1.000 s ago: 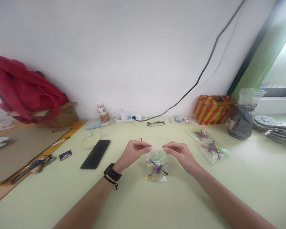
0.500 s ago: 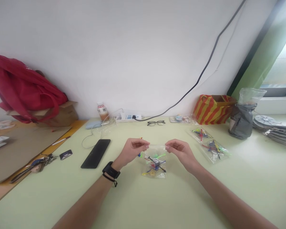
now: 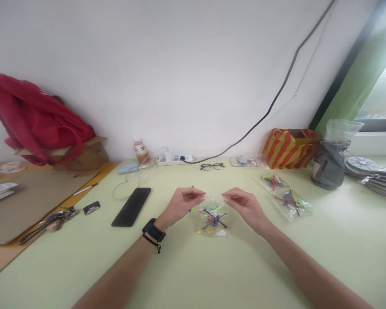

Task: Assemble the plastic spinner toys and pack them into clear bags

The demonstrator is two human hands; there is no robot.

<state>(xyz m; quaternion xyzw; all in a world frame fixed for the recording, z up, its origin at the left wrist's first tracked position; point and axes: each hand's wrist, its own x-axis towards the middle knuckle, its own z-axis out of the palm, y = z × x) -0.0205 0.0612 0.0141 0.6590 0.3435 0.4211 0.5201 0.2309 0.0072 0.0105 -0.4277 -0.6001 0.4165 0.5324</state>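
Left hand (image 3: 182, 206) and right hand (image 3: 247, 209) pinched clear bag (image 3: 221, 232) at far edge; plastic parts (image 3: 214, 217) inside, sealing unclear; two filled bags (image 3: 291, 203) lay right.

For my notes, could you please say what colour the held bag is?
The bag is clear, best seen in the head view.

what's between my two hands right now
In the head view: a clear bag of colourful pieces, top edge pinched by your left hand and right hand.
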